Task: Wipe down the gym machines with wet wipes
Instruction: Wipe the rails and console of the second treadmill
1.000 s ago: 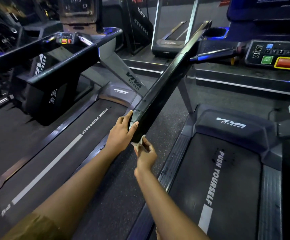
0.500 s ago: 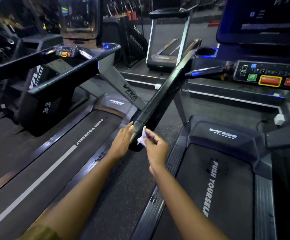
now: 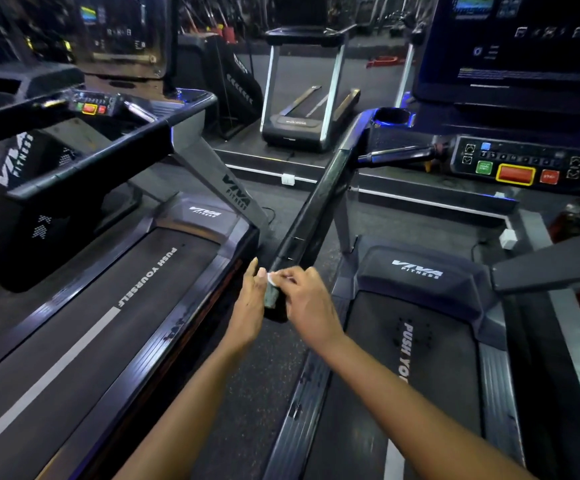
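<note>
The left hand [image 3: 251,299] had let go of the treadmill handrail [image 3: 316,209] and stood flat-fingered just left of it, while the right hand [image 3: 304,296], pinching the wet wipe [image 3: 272,277], had lifted it from under the handrail's end onto the top, probably the next face to clean.

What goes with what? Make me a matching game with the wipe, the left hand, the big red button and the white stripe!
1 wet wipe
2 left hand
3 big red button
4 white stripe

A on the left treadmill's belt
B fingers straight, beside the end of the handrail
C pinched by the right hand
D on the right console

Pairs: 1-C, 2-B, 3-D, 4-A.
</note>
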A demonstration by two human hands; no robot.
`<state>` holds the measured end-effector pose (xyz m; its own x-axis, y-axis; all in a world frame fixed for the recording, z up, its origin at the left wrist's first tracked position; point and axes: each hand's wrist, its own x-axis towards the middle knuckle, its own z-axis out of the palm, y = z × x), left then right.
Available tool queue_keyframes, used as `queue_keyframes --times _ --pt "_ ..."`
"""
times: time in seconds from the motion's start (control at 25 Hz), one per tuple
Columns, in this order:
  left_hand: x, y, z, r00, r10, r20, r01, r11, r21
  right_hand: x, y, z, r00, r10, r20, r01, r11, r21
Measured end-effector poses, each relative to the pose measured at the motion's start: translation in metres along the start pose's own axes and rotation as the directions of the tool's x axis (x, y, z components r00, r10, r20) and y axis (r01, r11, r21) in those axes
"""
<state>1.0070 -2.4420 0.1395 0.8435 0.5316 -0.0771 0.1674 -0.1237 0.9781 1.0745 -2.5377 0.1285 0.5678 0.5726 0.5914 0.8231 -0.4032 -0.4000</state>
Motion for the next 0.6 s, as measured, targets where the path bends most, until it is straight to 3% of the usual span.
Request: queue_keyframes --times 0.08,0.2,0.32,0.48,0.6 --pt "-0.001 -0.001 -0.001 1.0 0.014 0.012 -0.014 1.0 0.017 -0.01 -0.007 -0.001 0.999 -0.015 0.046 0.013 0.999 0.037" --pt "0.011 0.001 -0.001 0.999 0.05 -0.007 -0.049 0.994 0.102 0.028 0.012 -0.001 0.978 0.206 -0.021 -0.203 0.974 0.097" --pt "0.025 0.004 0.004 0.996 0.086 -0.013 -0.083 0.984 0.161 0.086 0.056 0.007 0.936 0.348 -0.045 -0.347 0.937 0.025" --pt "0.029 0.005 0.008 0.996 0.089 -0.005 -0.084 0.948 0.307 0.093 0.072 0.02 0.949 0.301 0.092 -0.29 0.95 -0.116" --pt "0.03 0.003 0.008 0.994 0.109 -0.017 -0.097 0.937 0.335 0.064 0.05 0.019 0.995 0.094 0.022 -0.09 0.988 -0.122"
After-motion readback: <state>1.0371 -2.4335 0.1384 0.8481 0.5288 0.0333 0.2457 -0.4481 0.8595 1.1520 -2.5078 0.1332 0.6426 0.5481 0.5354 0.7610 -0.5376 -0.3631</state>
